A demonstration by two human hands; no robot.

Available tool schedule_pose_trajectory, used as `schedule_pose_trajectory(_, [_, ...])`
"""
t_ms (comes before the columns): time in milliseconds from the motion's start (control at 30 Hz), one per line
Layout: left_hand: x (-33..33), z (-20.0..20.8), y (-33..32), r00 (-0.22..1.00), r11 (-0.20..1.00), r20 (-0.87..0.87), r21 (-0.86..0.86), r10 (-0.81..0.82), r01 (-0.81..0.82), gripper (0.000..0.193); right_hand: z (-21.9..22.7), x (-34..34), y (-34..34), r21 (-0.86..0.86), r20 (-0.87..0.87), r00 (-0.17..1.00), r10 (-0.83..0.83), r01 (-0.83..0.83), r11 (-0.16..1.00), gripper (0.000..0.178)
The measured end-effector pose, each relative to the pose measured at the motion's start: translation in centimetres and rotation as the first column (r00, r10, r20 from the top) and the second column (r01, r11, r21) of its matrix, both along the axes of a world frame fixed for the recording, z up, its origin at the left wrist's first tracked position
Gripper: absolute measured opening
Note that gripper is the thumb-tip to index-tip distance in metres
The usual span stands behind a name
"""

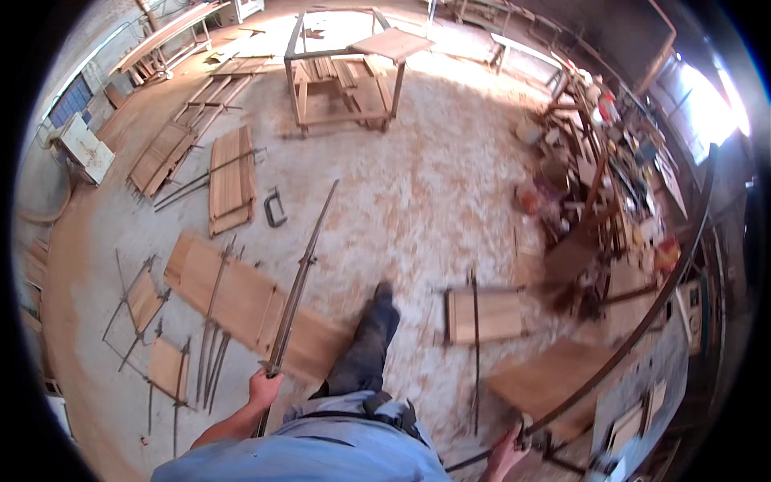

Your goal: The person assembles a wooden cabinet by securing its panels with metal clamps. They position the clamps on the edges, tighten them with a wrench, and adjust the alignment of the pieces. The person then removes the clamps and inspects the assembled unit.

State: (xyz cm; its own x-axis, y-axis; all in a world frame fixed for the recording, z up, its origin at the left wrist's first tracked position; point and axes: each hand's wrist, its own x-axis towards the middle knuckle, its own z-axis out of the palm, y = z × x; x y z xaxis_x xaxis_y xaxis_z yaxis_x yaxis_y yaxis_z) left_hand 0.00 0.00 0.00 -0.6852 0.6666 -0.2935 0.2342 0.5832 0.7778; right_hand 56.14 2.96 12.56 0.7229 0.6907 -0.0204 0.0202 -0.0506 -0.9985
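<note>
Closed around a long dark bar clamp [294,304], my left hand [263,389] carries it at my side, its far end angled up and ahead. Whether it is one bar or two together I cannot tell. My right hand [506,451], low at the right, grips another long bar clamp [634,333], which looks curved near the rim of the view. Below the left clamp lies a large wooden panel [233,297] on the floor. To the right, a smaller panel [486,315] has a bar clamp across it.
A C-clamp [275,207] lies ahead near a clamped panel [231,181]. Small clamped panels [167,365] are at left. A wooden frame [341,122] stands farther off. Cluttered wood and scraps [586,185] line the right side. A bare board [554,377] lies nearer.
</note>
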Motion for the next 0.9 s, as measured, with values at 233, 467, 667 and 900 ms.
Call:
schedule_pose_trajectory(233, [6.5, 12.3, 8.8, 0.997, 0.946, 0.054, -0.323, 0.053, -0.032, 0.025, 11.5, 3.6, 15.2, -0.68, 0.236, 0.928, 0.289, -0.054, 0.731, 0.035])
schedule_pose_trajectory(467, [-2.3, 17.4, 34.7, 0.99, 0.992, -0.076, -0.046, 0.117, -0.121, 0.021, 10.5, -4.7, 40.9, -0.552, 0.257, 0.88, 0.399, -0.206, 0.808, 0.028])
schedule_pose_trajectory(667, [-11.0, 16.1, 54.8, 0.974, 0.978, -0.124, -0.065, 0.192, -0.201, 0.037, 3.1, -4.5, 61.2, -0.408, 0.054, 0.927, 0.371, -0.319, 0.855, 0.021])
schedule_pose_trajectory(900, [-21.6, 14.5, 72.1, 0.898, 0.931, -0.321, -0.107, 0.301, -0.35, 0.043, 4.8, -11.5, 81.4, -0.443, -0.057, 0.853, 0.519, -0.488, 0.752, 0.025])
